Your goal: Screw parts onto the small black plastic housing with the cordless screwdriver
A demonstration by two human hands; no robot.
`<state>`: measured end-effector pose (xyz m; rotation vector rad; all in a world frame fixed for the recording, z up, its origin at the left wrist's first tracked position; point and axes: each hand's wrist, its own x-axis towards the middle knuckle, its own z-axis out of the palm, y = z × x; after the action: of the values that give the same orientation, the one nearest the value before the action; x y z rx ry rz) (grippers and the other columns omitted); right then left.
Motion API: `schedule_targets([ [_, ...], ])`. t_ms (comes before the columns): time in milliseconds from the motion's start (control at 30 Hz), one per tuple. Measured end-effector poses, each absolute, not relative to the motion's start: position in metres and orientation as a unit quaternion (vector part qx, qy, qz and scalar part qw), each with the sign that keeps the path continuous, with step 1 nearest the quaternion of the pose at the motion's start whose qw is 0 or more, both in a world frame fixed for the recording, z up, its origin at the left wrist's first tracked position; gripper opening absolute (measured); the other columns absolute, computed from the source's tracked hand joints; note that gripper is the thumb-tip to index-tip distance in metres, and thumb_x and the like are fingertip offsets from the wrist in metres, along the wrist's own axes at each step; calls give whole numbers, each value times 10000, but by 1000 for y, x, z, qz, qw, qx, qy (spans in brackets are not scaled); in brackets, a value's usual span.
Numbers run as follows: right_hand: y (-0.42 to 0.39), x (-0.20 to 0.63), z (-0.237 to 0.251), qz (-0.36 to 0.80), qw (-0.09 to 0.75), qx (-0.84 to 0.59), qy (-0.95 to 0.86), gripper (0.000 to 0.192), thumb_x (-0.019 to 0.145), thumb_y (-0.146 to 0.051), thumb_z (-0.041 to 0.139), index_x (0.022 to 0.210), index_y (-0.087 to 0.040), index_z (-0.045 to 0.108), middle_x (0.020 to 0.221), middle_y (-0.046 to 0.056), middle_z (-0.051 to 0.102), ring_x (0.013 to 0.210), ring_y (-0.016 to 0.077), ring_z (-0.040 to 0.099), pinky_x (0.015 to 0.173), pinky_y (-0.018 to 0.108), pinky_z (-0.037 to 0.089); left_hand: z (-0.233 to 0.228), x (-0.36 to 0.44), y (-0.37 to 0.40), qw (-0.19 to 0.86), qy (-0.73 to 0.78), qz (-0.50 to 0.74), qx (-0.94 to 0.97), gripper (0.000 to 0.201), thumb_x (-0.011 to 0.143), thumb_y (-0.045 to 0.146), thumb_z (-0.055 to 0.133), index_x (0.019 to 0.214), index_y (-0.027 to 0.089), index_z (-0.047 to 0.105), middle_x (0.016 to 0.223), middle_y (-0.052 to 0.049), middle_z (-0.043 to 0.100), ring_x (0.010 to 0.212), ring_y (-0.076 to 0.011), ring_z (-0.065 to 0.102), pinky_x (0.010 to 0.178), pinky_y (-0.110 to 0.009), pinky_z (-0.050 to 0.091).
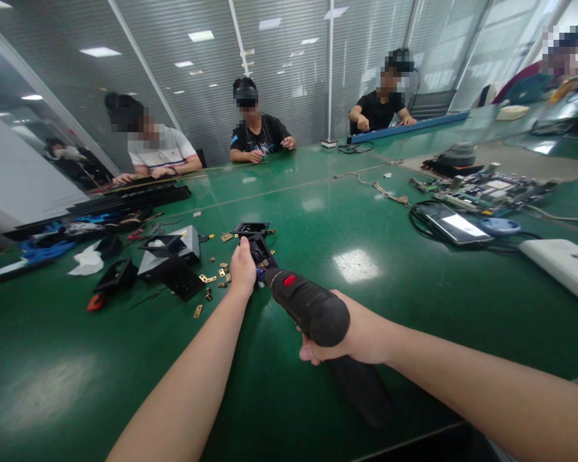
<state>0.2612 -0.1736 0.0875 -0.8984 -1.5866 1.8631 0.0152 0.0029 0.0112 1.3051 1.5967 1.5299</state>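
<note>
My right hand [361,327] is wrapped round the grip of a black cordless drill [311,305] with a red switch on its top. The drill's front end points away to the left and meets a black plastic housing [261,249]. Closed on the left side of that housing is my left hand [243,266]. Small blue and brass-coloured parts show near the drill's tip, but the exact contact is hidden by the drill's body. Several brass plates and fittings [198,311] lie loose left of my left hand. Another black frame [251,228] sits just behind the housing.
On the left are a grey metal box [190,247], a black vented panel [182,279], white tissue [87,259] and blue gloves [43,250]. A phone-like device [453,223], circuit boards [496,189] and a white case [563,269] occupy the right. Several people sit across the green table [289,391].
</note>
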Motion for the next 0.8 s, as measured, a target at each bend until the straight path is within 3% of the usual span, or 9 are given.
schedule_targets([
  [433,-173,262,87,682,261,-340,-592,360,643,-372,1012,755,-183,727,689,23,776,654,193,719,673,329,556,17,18,-1,284,612,557,484,904,874,1046,399,959,204,717,1054,-136,796,1055,-313,724,975,-413,551],
  [800,-174,262,86,686,266,-339,-587,383,643,-367,1009,807,-189,711,702,24,769,644,185,692,651,322,552,15,16,2,260,622,550,492,890,930,1007,379,942,194,741,992,-128,796,1013,-309,726,983,-417,558],
])
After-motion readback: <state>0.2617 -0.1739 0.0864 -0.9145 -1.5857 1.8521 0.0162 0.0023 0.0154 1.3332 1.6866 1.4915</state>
